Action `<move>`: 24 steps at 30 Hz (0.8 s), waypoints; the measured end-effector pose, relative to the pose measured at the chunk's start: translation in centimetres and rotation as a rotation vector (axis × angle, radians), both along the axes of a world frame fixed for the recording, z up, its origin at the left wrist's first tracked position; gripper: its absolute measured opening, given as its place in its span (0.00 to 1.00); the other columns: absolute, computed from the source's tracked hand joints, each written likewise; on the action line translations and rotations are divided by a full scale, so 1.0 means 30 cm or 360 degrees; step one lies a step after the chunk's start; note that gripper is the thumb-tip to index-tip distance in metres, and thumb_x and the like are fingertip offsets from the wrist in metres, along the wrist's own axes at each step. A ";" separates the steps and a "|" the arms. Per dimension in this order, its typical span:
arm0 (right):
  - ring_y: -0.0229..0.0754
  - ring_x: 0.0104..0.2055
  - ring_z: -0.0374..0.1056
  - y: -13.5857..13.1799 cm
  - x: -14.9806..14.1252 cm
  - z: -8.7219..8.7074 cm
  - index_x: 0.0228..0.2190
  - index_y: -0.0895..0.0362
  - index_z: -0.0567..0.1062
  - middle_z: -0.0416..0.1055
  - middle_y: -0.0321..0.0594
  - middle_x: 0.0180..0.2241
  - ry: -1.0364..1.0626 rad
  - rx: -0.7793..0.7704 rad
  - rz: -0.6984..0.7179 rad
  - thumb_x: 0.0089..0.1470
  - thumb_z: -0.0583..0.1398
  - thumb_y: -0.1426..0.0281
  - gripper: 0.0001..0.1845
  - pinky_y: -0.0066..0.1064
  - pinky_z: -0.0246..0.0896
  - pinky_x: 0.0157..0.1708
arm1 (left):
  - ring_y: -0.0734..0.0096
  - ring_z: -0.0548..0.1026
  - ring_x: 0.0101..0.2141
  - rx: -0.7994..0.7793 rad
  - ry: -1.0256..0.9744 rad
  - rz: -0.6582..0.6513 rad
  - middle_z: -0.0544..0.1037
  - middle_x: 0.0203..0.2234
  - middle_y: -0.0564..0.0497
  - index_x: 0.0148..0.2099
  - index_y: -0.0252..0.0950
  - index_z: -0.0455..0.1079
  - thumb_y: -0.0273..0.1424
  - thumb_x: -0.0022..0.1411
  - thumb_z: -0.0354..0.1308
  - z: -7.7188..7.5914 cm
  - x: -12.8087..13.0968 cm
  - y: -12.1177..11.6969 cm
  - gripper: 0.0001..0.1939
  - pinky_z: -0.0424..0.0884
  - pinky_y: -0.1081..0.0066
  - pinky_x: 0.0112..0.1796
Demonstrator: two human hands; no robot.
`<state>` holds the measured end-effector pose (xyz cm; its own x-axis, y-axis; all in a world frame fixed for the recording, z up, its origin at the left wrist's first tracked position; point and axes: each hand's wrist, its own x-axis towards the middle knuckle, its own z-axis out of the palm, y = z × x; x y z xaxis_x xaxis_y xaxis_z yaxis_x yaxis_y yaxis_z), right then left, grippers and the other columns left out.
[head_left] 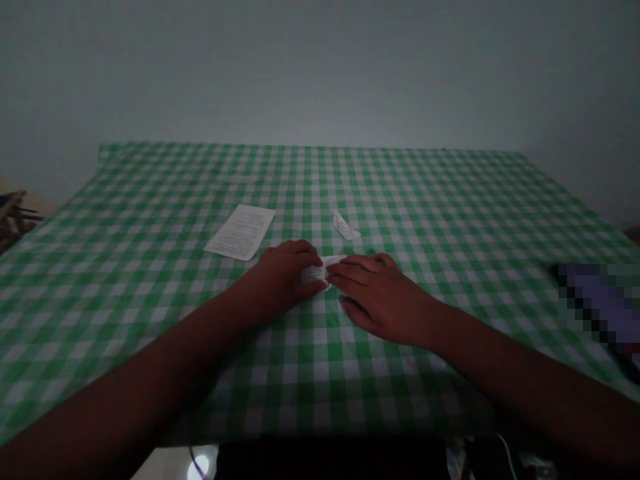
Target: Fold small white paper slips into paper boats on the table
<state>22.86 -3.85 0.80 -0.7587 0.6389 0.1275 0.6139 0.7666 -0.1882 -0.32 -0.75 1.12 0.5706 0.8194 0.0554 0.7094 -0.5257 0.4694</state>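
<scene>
A small crumpled piece of printed white paper (pixel 313 273) lies on the checked cloth between my hands. My left hand (pixel 287 272) grips its left part, fingers bent and thumb on the near side. Fingers stretched out and nearly flat, my right hand (pixel 377 290) rests over the paper's right end, its thumb apart from it. Beneath the hands, part of the paper is hidden. A larger printed sheet (pixel 241 232) lies flat beyond my left hand. Farther forward of the right hand is a torn, creased scrap of paper (pixel 345 227).
A green and white checked tablecloth (pixel 425 200) covers the table, which stands near a pale wall (pixel 320 73). At the right edge lies a dark-edged purple object (pixel 597 300), blurred into blocks. A cable (pixel 197 463) hangs below the table's front edge.
</scene>
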 end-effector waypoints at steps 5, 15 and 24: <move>0.53 0.62 0.58 -0.004 -0.001 0.001 0.58 0.57 0.68 0.65 0.47 0.62 -0.0006 0.0001 -0.0009 0.65 0.51 0.67 0.22 0.52 0.53 0.55 | 0.59 0.73 0.50 -0.0003 -0.0014 0.0001 0.75 0.48 0.48 0.48 0.38 0.73 0.36 0.61 0.64 -0.001 0.001 0.000 0.14 0.68 0.59 0.51; 0.53 0.62 0.58 -0.006 -0.001 0.003 0.59 0.58 0.67 0.65 0.47 0.62 -0.0025 0.0000 -0.0024 0.65 0.50 0.67 0.23 0.52 0.53 0.54 | 0.61 0.73 0.50 0.0021 -0.0004 0.0001 0.75 0.48 0.48 0.49 0.38 0.73 0.35 0.61 0.64 -0.006 0.000 0.000 0.15 0.68 0.60 0.51; 0.53 0.62 0.58 -0.007 -0.003 0.003 0.60 0.58 0.67 0.64 0.46 0.63 -0.0043 0.0011 -0.0027 0.65 0.50 0.66 0.24 0.52 0.54 0.53 | 0.59 0.73 0.51 0.0008 0.0019 0.0010 0.75 0.48 0.48 0.49 0.38 0.73 0.36 0.61 0.64 -0.002 0.000 0.000 0.14 0.68 0.60 0.51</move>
